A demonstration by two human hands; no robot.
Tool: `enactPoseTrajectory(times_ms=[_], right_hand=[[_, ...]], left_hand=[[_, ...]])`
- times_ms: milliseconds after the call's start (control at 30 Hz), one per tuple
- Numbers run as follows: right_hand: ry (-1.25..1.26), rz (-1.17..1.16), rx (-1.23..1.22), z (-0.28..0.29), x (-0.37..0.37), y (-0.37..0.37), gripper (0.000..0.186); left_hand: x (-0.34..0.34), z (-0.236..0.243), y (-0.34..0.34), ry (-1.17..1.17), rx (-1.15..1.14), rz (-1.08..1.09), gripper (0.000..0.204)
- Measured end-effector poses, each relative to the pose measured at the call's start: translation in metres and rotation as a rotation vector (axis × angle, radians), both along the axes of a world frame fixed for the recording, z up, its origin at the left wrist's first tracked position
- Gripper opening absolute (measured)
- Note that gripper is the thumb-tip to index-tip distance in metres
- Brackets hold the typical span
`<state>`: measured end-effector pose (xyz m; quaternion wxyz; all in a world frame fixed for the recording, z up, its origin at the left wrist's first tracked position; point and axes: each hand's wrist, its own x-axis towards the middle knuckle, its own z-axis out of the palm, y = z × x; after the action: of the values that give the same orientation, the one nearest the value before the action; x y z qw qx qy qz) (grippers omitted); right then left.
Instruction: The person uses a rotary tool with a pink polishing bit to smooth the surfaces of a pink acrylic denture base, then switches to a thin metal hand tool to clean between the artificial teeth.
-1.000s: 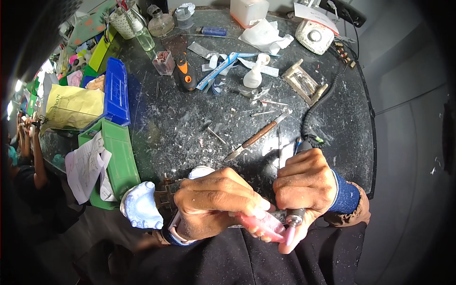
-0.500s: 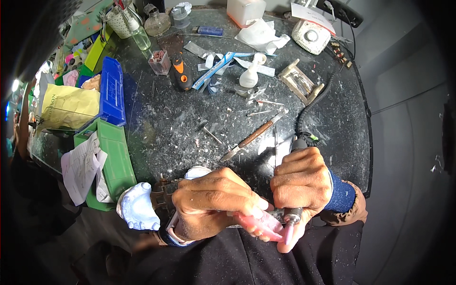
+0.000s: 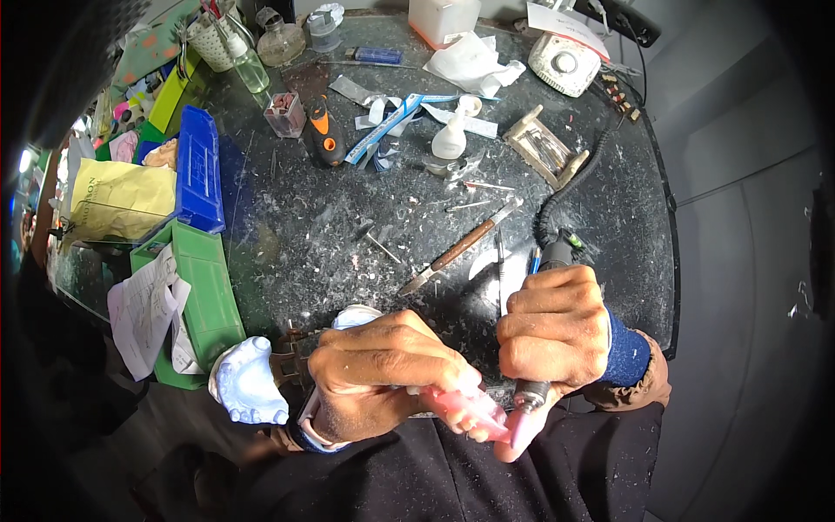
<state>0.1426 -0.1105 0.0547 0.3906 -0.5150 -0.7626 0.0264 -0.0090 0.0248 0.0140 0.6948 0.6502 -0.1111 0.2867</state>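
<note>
Low over the table's near edge, my left hand (image 3: 383, 370) pinches a pink denture (image 3: 470, 411) with tooth-like shapes along its lower side. My right hand (image 3: 557, 335) wraps round a rotary handpiece (image 3: 532, 393), its working end pointing down. The pinkish grinding tip (image 3: 522, 428) meets or nearly meets the denture's right end; exact contact is hard to tell. My right thumb reaches down beside that tip. Left of my left wrist is a pale blue dental cast (image 3: 250, 383), attached to a metal articulator (image 3: 291, 358) partly hidden by my hand.
On the dusty dark table (image 3: 322, 252) lie a wooden-handled knife (image 3: 461, 250), a mandrel (image 3: 380, 245) and a small white bottle (image 3: 450, 139). Green (image 3: 209, 300) and blue bins (image 3: 202, 170) stand left. A coiled cord (image 3: 550, 209) runs to the far right, near a dial control box (image 3: 564, 65).
The denture and the handpiece tip have shifted slightly left, and the denture has tilted a little. Both hands keep their grips. The whole view has moved slightly.
</note>
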Motion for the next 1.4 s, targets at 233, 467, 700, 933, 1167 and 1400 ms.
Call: enactPoseTrajectory(times_ms=[233,467,700,933,1167,1400], right_hand=[[-0.089,-0.054,0.093,0.000,0.000,-0.001,0.058],[-0.082,-0.070,0.006,0.000,0.000,-0.002,0.059],[-0.166,-0.087,0.126,0.001,-0.002,-0.004,0.057],[-0.206,-0.116,0.005,0.007,0.001,-0.003,0.058],[-0.405,-0.239,0.058,0.019,0.003,-0.010,0.058],[-0.455,-0.204,0.125,0.018,0.003,-0.021,0.058]], left_hand=[[-0.001,-0.002,-0.003,0.008,-0.021,0.018,0.020],[0.000,0.000,-0.001,0.014,0.029,0.023,0.022],[-0.003,0.000,-0.007,0.031,-0.086,0.044,0.022],[-0.002,0.004,0.000,0.042,0.107,0.027,0.021],[-0.002,0.006,-0.002,0.051,0.137,0.030,0.024],[-0.002,0.005,-0.004,0.080,0.135,0.041,0.026]])
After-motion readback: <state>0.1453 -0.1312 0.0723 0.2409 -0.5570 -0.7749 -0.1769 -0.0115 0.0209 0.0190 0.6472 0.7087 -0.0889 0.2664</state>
